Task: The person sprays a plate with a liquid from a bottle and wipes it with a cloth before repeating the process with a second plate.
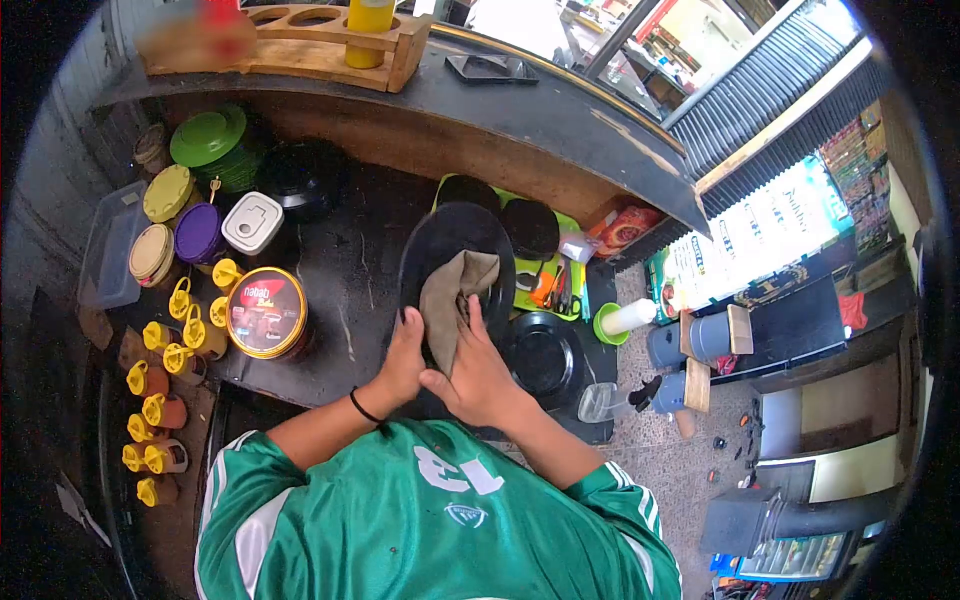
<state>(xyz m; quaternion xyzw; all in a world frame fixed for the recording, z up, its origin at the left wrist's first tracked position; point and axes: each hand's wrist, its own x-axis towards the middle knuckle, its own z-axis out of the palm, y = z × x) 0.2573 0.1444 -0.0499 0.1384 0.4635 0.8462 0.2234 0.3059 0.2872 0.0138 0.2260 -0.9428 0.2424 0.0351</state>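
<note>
A black oval plate is tilted up in front of my chest. My left hand, with a black band on its wrist, grips the plate's lower left edge, thumb on the near face; its other fingers are mostly hidden. A grey-brown cloth lies bunched over the plate's face. My right hand holds this cloth against the plate at the lower right. To the right of my right hand, black round plates rest on the dark counter.
Left are a round Nabati tub, lidded containers and several yellow-capped squeeze bottles. Behind the plate, a green tray holds black bowls and orange-handled tools. A wooden rack stands on the raised ledge. A clear plastic cup sits by the right edge.
</note>
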